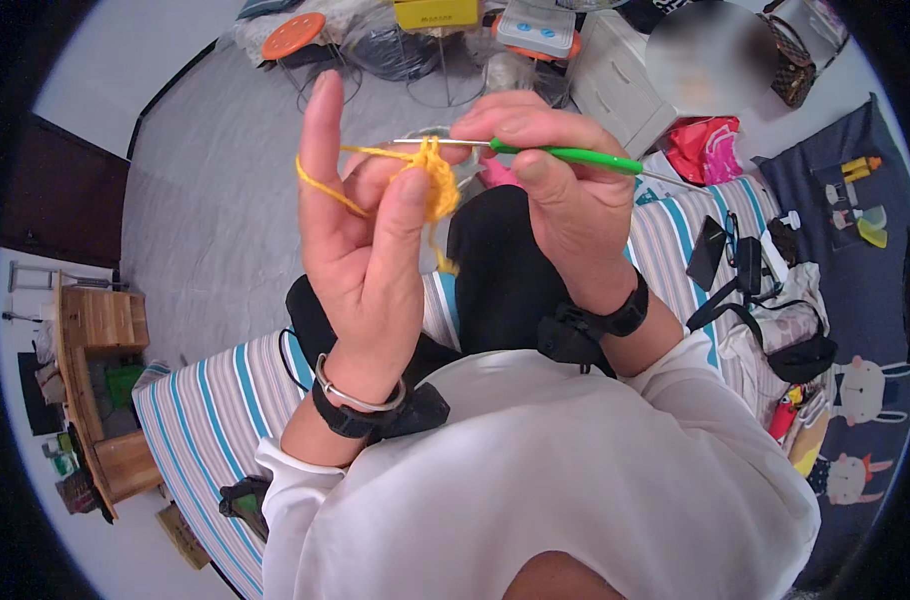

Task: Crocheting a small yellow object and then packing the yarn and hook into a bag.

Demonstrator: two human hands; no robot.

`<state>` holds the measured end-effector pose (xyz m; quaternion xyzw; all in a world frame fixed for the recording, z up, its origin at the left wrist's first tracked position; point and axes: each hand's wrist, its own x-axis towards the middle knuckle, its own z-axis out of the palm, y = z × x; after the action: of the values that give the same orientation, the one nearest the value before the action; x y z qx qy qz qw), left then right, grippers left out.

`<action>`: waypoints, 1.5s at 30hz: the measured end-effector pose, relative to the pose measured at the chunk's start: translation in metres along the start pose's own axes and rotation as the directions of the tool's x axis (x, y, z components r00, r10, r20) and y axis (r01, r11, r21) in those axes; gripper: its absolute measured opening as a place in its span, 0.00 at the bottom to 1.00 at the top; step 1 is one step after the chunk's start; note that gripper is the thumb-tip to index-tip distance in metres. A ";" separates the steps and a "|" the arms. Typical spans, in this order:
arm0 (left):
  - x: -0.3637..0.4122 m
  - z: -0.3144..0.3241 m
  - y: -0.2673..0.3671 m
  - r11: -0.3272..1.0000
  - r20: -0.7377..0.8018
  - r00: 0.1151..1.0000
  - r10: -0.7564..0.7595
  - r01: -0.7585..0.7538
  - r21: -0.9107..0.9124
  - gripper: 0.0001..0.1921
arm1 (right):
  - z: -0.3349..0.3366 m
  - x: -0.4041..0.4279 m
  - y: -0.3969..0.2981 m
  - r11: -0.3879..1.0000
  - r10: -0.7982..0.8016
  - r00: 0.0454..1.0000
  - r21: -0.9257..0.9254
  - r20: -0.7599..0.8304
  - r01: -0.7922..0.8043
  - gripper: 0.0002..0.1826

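Observation:
Between its thumb and fingers, my left hand (372, 232) pinches a small piece of yellow crochet work (441, 191). The yellow yarn (321, 182) wraps around the raised left index finger and runs across to the piece. A yarn tail hangs below it. My right hand (567, 180) grips a crochet hook (575, 156) by its green handle, between thumb and fingers. The hook's metal shaft points left and passes through yellow loops at the top of the piece. Part of the work is hidden behind the left thumb.
I sit on a striped sofa cover (207, 397). To the right lie a smartphone (706, 253), eyeglasses (732, 229) and a black strapped item (800, 360). Beyond the grey floor (199, 187) stand an orange stool (295, 35) and a white drawer cabinet (620, 82). A wooden desk (106, 319) is on the left.

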<state>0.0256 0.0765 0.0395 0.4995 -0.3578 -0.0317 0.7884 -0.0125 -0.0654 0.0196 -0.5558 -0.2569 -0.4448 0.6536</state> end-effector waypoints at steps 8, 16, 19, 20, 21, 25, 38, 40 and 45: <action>-0.004 -0.001 -0.008 0.995 0.050 0.997 -0.052 0.048 0.084 0.39 | -0.003 -0.007 -0.001 0.987 0.142 0.989 0.071 0.051 -0.145 0.07; -0.006 0.002 -0.022 0.995 0.091 0.994 -0.067 0.060 0.075 0.38 | -0.004 0.005 0.007 0.762 -0.179 0.961 -0.589 0.210 0.270 0.09; -0.007 0.001 -0.022 0.982 0.131 0.984 -0.123 0.139 -0.127 0.38 | -0.002 0.001 0.012 0.810 -0.207 0.971 -0.535 0.118 0.238 0.09; -0.005 0.000 -0.021 0.973 0.139 0.981 -0.133 0.156 -0.171 0.39 | 0.000 -0.002 0.013 0.874 -0.174 0.984 -0.456 0.032 0.169 0.09; -0.004 0.000 -0.020 0.960 0.150 0.978 -0.144 0.175 -0.217 0.39 | 0.003 -0.006 0.016 0.872 -0.173 0.984 -0.459 0.031 0.168 0.09; 0.001 -0.007 -0.017 0.949 0.174 0.965 -0.197 0.232 -0.213 0.38 | 0.010 -0.012 0.011 0.976 0.194 0.965 0.130 -0.175 -0.173 0.11; 0.009 -0.020 -0.005 0.972 0.200 0.968 -0.152 0.183 -0.149 0.32 | -0.014 0.001 -0.001 0.934 0.277 0.961 0.243 -0.025 -0.263 0.14; 0.009 -0.021 -0.006 0.963 0.184 0.970 -0.161 0.195 -0.187 0.31 | -0.015 0.003 -0.003 0.941 0.258 0.966 0.231 -0.013 -0.248 0.14; 0.009 -0.028 -0.016 0.967 0.179 0.976 -0.126 0.161 -0.197 0.27 | -0.022 0.005 -0.005 0.958 0.219 0.976 0.187 0.018 -0.218 0.13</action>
<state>0.0539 0.0858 0.0249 0.4336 -0.3793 -0.1678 0.8000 -0.0180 -0.0883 0.0211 -0.5159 -0.2339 -0.3444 0.7487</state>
